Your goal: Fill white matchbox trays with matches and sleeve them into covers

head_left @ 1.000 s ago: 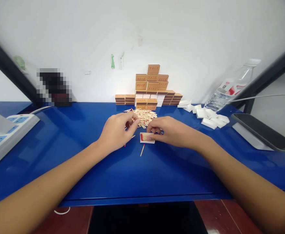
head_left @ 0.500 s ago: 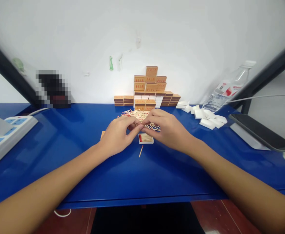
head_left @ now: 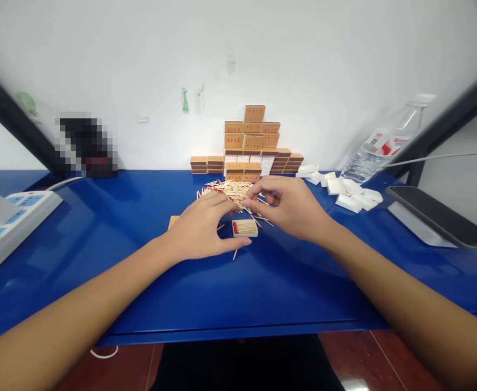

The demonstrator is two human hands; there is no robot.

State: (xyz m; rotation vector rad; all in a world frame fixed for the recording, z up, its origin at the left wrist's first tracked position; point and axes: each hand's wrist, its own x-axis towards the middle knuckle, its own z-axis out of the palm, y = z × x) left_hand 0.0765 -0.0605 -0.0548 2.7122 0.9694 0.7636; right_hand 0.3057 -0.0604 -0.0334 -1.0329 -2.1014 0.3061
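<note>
In from the table's front edge, the tray looks light, crushable, best end-pinched; left hand spread, right hand's hold unclear.

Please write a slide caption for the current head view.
Left hand and right hand flank a white tray of red-tipped matches, with a match pile behind.

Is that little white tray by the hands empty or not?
Not empty: red-headed matches lie inside the white tray, beside the left hand. I can't tell whether more would fit.
</note>
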